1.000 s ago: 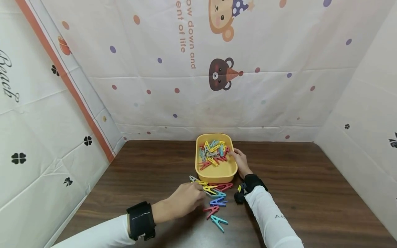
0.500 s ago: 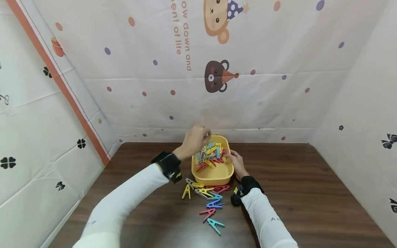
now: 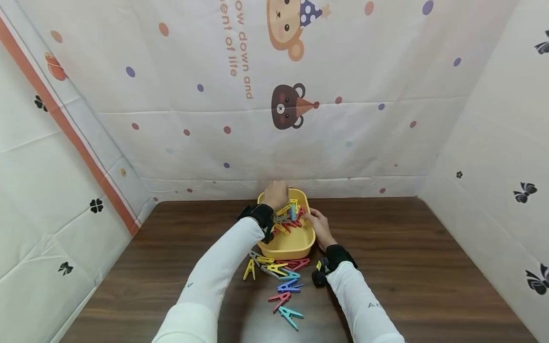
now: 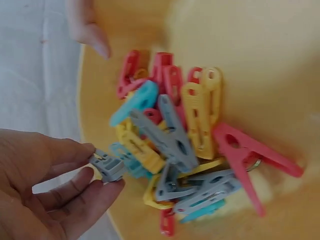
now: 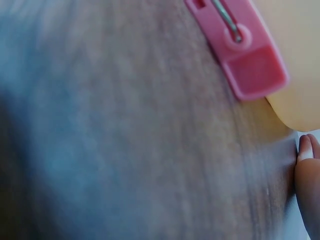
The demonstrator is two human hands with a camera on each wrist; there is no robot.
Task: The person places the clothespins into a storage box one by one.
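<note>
My left hand (image 3: 276, 194) is over the far left part of the yellow plastic bin (image 3: 287, 247). In the left wrist view its thumb and fingers pinch a grey clothespin (image 4: 107, 166) above the bin's side. Below lie several clothespins in red, yellow, grey and light blue, among them a red clothespin (image 4: 250, 160) and a yellow clothespin (image 4: 200, 117). My right hand (image 3: 320, 226) grips the bin's right rim, its thumb (image 4: 90, 30) hooked over the edge. Most of its other fingers are hidden outside the wall.
On the brown wooden table (image 3: 386, 262), in front of the bin, several clothespins lie in a loose line, with a blue clothespin (image 3: 289, 286) and a turquoise clothespin (image 3: 289, 317) nearest me. A yellow clothespin (image 3: 249, 270) lies left. A patterned cloth (image 3: 206, 143) hangs behind.
My left hand has gone from the clothespins on the table up to the bin and down over its far left part. A yellow clothespin now lies apart at the left. The right hand keeps its grip.
</note>
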